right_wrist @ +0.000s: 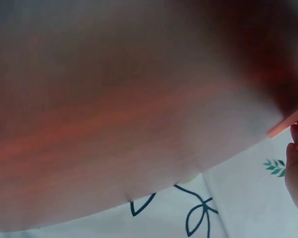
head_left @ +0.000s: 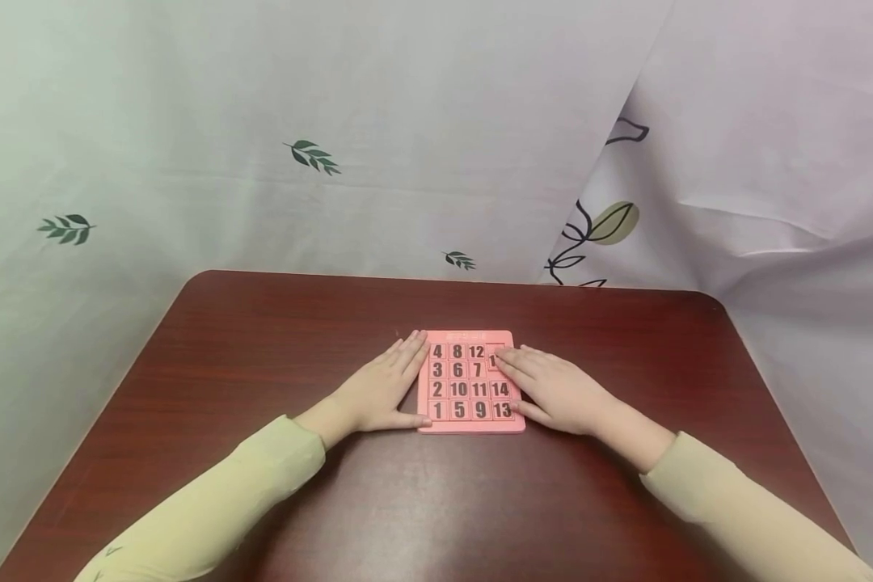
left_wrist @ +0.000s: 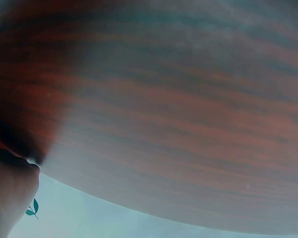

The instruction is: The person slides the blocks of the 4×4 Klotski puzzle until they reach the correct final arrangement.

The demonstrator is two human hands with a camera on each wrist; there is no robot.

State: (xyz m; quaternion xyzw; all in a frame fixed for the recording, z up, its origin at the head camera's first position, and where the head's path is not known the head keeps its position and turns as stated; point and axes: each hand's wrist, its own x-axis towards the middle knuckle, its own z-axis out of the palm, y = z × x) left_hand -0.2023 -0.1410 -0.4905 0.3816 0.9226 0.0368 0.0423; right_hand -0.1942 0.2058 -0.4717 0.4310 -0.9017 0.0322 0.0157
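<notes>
A pink number slide puzzle (head_left: 473,428) lies flat on the table, its tiles bearing black numbers. The left hand (head_left: 381,391) rests along the puzzle's left edge with fingers extended and the thumb at the lower left corner. From the right, the right hand (head_left: 558,391) touches a tile (head_left: 492,361) in the upper right with its fingertips, partly hiding its number. A narrow gap shows above that tile. The right thumb lies at the right edge beside the 13 tile (head_left: 503,410). In the right wrist view, a puzzle edge (right_wrist: 287,121) appears by the fingers.
The dark red-brown wooden table (head_left: 378,501) has rounded far corners. Behind it hangs a pale curtain (head_left: 407,121) with leaf prints, and folds of it fall on the right. Light sleeves (head_left: 225,493) cover both forearms.
</notes>
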